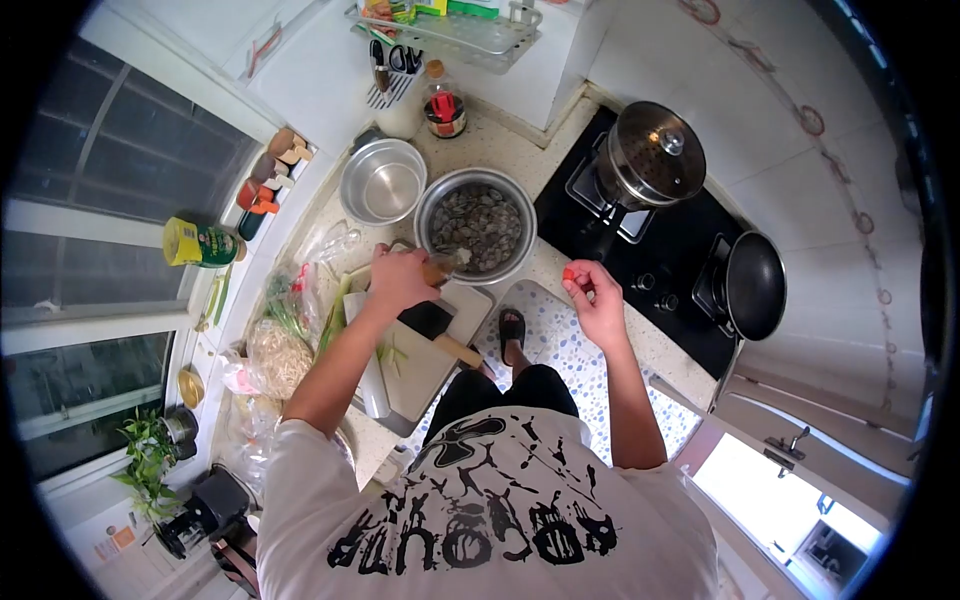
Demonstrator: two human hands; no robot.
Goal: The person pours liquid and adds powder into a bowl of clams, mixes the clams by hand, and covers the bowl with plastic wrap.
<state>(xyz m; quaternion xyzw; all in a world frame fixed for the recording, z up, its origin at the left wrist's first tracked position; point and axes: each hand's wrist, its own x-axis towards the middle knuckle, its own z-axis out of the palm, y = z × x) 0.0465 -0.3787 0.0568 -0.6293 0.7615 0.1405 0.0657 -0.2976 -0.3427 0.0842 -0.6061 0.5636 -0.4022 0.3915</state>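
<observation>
Fingers of the left hand (398,277) are wrapped around a brown bottle (437,271), its narrow end leaning over the near rim of the metal basin (527,225) at about 7:30 on the basin's dial. Dark shellfish (478,222) fill much of that basin. Whether any liquid is leaving the bottle is too small to tell. The right hand (597,300), at 4 o'clock from the basin, pinches a small red piece (568,275), probably the bottle's cap, between thumb and fingertips.

Good handling here calls for a modest tilt, so that a thin stream could be cut short with one turn of the wrist. The mouth is best set well inside the rim, since a drip at the edge could land on the cutting board (415,387) at 7 o'clock on the desk (507,130). A slow clockwise sweep should spread liquid more evenly than a single spot. On that board lies a cleaver (430,318), handle toward 4:30, so the left wrist wants to ride high. The red piece deserves a firm pinch clear of the basin: among shells it could easily get lost.
</observation>
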